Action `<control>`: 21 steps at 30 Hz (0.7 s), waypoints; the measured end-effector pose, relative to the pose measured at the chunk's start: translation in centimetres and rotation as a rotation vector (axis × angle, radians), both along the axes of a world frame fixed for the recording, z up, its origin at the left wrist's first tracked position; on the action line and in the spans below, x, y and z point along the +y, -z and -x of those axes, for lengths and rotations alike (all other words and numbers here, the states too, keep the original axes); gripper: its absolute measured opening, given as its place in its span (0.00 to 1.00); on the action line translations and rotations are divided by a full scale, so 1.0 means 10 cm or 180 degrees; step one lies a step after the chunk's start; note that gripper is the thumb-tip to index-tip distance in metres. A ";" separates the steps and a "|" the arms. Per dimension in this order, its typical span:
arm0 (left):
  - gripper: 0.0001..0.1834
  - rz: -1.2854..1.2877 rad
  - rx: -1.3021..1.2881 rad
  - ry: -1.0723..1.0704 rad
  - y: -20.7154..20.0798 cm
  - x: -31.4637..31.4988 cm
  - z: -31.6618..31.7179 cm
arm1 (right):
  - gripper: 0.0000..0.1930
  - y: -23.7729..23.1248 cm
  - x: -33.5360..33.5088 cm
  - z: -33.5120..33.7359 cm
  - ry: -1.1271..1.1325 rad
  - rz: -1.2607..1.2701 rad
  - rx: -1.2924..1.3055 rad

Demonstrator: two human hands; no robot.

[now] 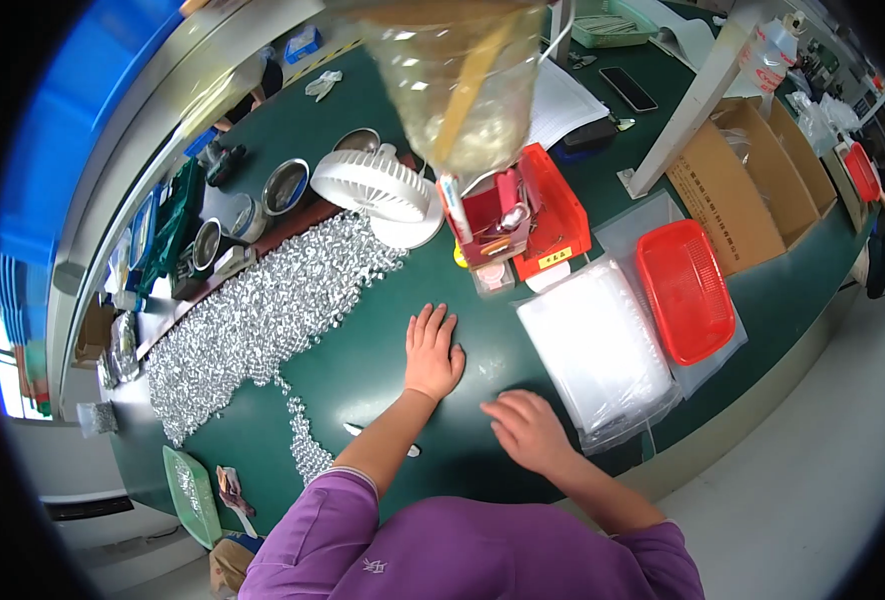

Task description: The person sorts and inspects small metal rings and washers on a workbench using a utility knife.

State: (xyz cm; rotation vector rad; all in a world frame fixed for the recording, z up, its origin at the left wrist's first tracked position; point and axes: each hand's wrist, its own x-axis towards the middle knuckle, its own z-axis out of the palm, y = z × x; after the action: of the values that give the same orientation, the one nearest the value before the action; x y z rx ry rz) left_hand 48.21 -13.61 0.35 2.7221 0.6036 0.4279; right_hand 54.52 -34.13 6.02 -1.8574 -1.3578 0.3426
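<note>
My left hand (433, 352) lies flat on the green tabletop (383, 375), fingers stretched toward the far side and nothing in it. To its right, my right hand (531, 430) is loosely bent, with a gap between thumb and fingers; no object shows in it. A wide heap of small shiny metal pieces (263, 320) covers the table left of my hands. From it a thin trail (306, 440) of the same pieces runs toward my left forearm. Beside the right hand is a stack of clear plastic bags (603, 350). Small white bits (353, 429) lie by my left forearm.
A white fan (373, 190) and red bins (558, 215) stand beyond my hands. A large clear container (458, 90) looms above. At right are a red basket (685, 290), a cardboard box (743, 190) and a metal post (698, 105). A green tray (191, 500) sits at near left.
</note>
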 end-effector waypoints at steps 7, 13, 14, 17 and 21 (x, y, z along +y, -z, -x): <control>0.22 -0.0025 -0.0271 0.0056 0.06 -0.01 -0.01 | 0.17 0.29 -0.18 0.58 0.0263 0.0327 -0.0405; 0.19 0.1344 -0.0647 0.0289 -0.40 0.25 0.52 | 0.14 0.35 -0.21 0.70 0.0283 0.0190 -0.0688; 0.19 0.1380 -0.0701 0.0485 -0.59 0.29 0.76 | 0.14 0.37 -0.23 0.71 0.0354 0.0165 -0.0777; 0.17 0.0471 -0.0802 0.0515 -0.98 0.65 1.87 | 0.14 0.47 -0.19 0.74 0.0500 0.0006 -0.0900; 0.15 -0.0191 -0.0859 -0.0414 -0.91 0.96 3.61 | 0.20 0.40 0.15 1.17 0.0476 -0.0386 -0.0566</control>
State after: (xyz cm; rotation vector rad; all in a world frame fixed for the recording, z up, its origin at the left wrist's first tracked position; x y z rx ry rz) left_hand 12.14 -4.04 9.47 2.6243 0.7031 0.8419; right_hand 42.83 -32.59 2.05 -1.9093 -1.3154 0.0180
